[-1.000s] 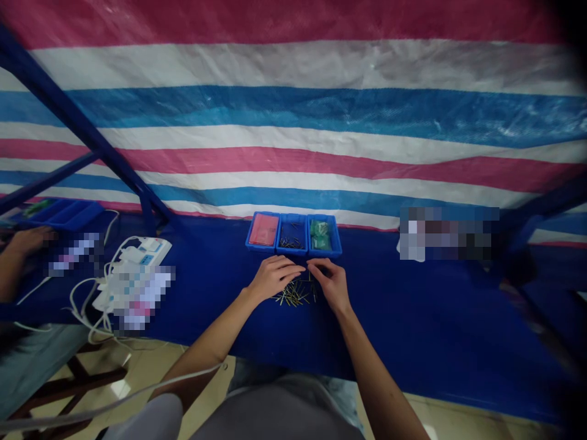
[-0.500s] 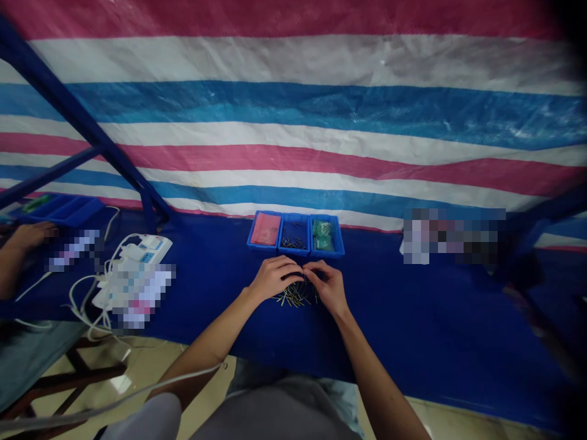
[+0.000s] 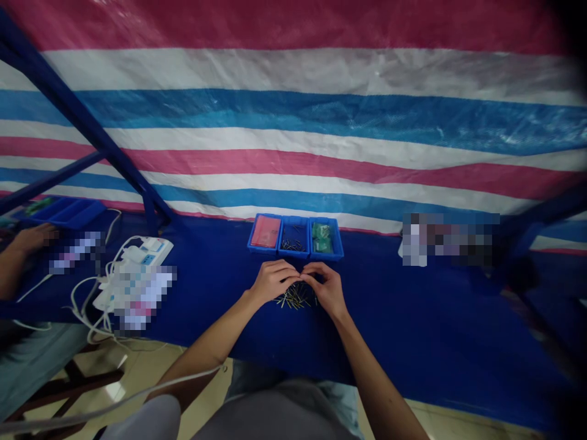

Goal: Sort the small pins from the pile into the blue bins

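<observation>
My left hand (image 3: pixel 274 282) and my right hand (image 3: pixel 329 287) meet fingertip to fingertip over a loose pile of thin metal pieces (image 3: pixel 293 299), like screws or pins. Thumb and fingers are pinched together on both hands. Whatever lies between them is too small to make out. Just beyond the hands stands a blue tray (image 3: pixel 295 253) with three compartments. Pink packets (image 3: pixel 266 231) fill its left one, a few thin dark metal pieces (image 3: pixel 292 245) lie in the middle one, and green packets (image 3: pixel 323 238) sit in the right one.
A white power strip (image 3: pixel 153 249) with tangled cables lies to the left on the blue table (image 3: pixel 413 330). Farther left, another person's hand (image 3: pixel 36 237) rests near a second blue tray (image 3: pixel 68 212). Blurred-out items are at the right. A striped sheet (image 3: pixel 293 137) hangs behind.
The view has shifted slightly. Both hands stay over the pile with fingertips together, and their fingers have moved only a little.
</observation>
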Available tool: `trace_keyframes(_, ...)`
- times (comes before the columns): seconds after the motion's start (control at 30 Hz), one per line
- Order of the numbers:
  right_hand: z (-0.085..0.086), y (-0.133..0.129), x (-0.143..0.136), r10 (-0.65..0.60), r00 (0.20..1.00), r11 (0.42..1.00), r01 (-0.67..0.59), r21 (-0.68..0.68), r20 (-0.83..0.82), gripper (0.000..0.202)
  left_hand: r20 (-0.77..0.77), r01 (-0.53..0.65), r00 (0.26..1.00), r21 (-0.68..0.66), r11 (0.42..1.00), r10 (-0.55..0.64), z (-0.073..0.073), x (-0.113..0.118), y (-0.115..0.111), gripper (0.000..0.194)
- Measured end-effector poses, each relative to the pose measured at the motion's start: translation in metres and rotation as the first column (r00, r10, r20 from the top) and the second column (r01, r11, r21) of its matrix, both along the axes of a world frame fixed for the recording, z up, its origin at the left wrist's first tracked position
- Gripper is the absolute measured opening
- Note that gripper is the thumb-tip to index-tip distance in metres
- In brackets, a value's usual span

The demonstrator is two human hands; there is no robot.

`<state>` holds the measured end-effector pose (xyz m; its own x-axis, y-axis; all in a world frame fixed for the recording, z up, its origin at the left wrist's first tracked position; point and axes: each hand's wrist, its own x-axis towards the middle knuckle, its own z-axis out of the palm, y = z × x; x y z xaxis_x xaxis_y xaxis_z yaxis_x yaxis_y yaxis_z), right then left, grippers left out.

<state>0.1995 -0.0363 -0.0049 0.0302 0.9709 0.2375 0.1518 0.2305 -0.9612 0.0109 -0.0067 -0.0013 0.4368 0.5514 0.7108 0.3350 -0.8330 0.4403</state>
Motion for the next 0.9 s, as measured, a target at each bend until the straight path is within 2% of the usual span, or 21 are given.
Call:
trace_keyframes(0.13, 0.003, -0.001, 0.005, -0.053, 0.987, 0.996, 0.04, 0.085, 0.154, 0.019, 0.024, -0.004, 1.0, -0.032, 0.999, 0.005, 0.003, 0.001, -0.001, 0.008)
trace_keyframes(0.27, 0.009, -0.002, 0.01, -0.087, 0.958, 0.987, 0.046, 0.154, 0.273, 0.016, 0.065, -0.067, 0.995, -0.101, 0.993, 0.074, 0.007, -0.003, 0.0, 0.01)
trace_keyframes(0.4, 0.011, -0.002, 0.01, -0.068, 0.945, 0.983, 0.009, 0.182, 0.321, 0.016, 0.081, -0.095, 0.991, -0.161, 0.982, 0.109, 0.007, -0.007, 0.003, 0.014)
trace_keyframes(0.9, 0.009, -0.003, 0.004, -0.065, 0.896, 0.974, -0.038, 0.222, 0.44, 0.018, -0.068, -0.052, 0.997, -0.254, 0.966, 0.036, 0.007, -0.006, 0.002, 0.02)
